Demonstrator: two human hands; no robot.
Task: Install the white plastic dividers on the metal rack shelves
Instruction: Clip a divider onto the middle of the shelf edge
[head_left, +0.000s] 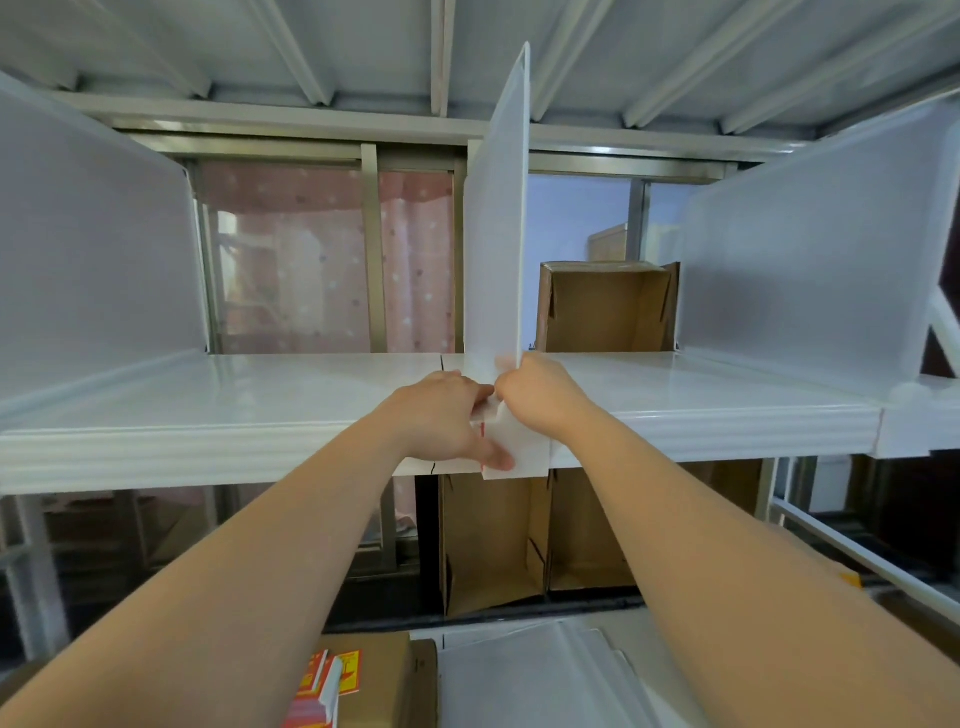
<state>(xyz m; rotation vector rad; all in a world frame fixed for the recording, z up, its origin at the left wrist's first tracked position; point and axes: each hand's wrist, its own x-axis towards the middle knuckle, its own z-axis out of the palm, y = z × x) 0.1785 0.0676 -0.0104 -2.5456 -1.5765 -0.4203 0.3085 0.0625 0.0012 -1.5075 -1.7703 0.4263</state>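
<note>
A white translucent divider (496, 234) stands upright in the middle of the white metal shelf (208, 415), reaching toward the shelf above. Its base flap (524, 452) folds over the shelf's front lip. My left hand (441, 415) holds that flap, thumb on its lower front edge. My right hand (540, 395) grips the divider's bottom front corner, right beside the left hand. Two more dividers are mounted on this shelf, one at the far left (93, 249) and one at the right (810, 270).
A cardboard box (602, 306) stands behind the shelf, right of the middle divider. More cardboard (493, 540) sits below the shelf. A stack of spare white dividers (535, 675) and a box with red-yellow labels (332, 680) lie at the bottom. A window with a pink curtain (311, 260) is behind.
</note>
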